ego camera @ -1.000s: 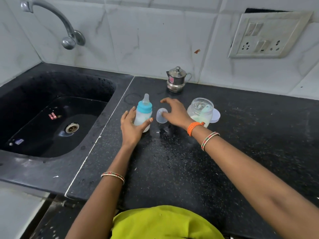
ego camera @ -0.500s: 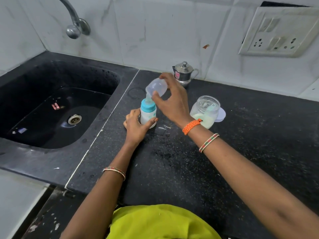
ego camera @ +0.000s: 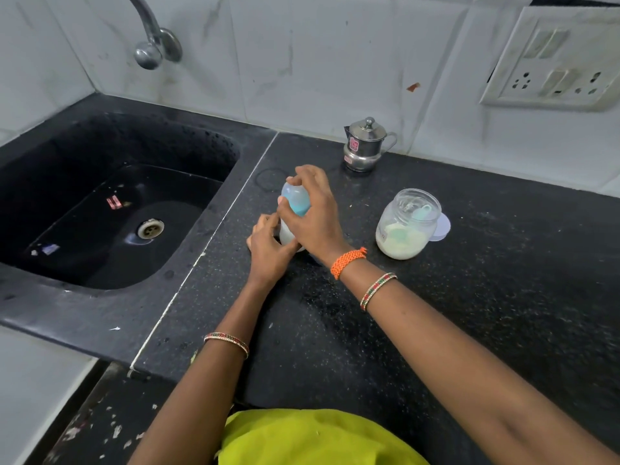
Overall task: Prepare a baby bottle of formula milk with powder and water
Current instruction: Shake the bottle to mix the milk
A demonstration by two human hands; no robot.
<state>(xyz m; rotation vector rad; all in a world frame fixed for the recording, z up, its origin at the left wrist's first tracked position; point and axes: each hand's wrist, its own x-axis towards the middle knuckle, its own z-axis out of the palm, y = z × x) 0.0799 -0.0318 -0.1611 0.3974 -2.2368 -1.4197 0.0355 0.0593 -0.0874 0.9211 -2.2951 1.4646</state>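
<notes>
At nine o'clock of the frame: the black sink (ego camera: 110, 203), basin showing a drain and a few scraps; tap (ego camera: 152, 45) on the tiled wall at eleven o'clock, no water running.

Centre, on the black table (ego camera: 469, 330): the baby bottle (ego camera: 288, 234), upright, pale milky liquid visible in its lower body. Judged: powder and water are already in, and mixed or nearly so. Blue collar showing through the clear cap (ego camera: 294, 196), which sits over the top of the bottle; the teat itself is hidden under it.

Left hand (ego camera: 268, 253): at seven o'clock of the bottle, fingers closed round the lower body, steadying it on the table.

Right hand (ego camera: 312, 216): at three o'clock of the bottle, fingers and thumb clamped on the clear cap, pressing or seating it over the collar. Whether the cap is fully home cannot be told.

At one o'clock of the bottle, near the wall: small steel pot (ego camera: 365, 146), lid on, untouched.

At three o'clock, apart from both hands: powder jar (ego camera: 407, 224), open, part full of pale powder with a scoop inside; its lid (ego camera: 442, 226) lies flat just behind it, touching or nearly so.

Progress, judged: filling done, collar on, capping in hand. Left: perhaps a shake of the bottle; closing the jar.
</notes>
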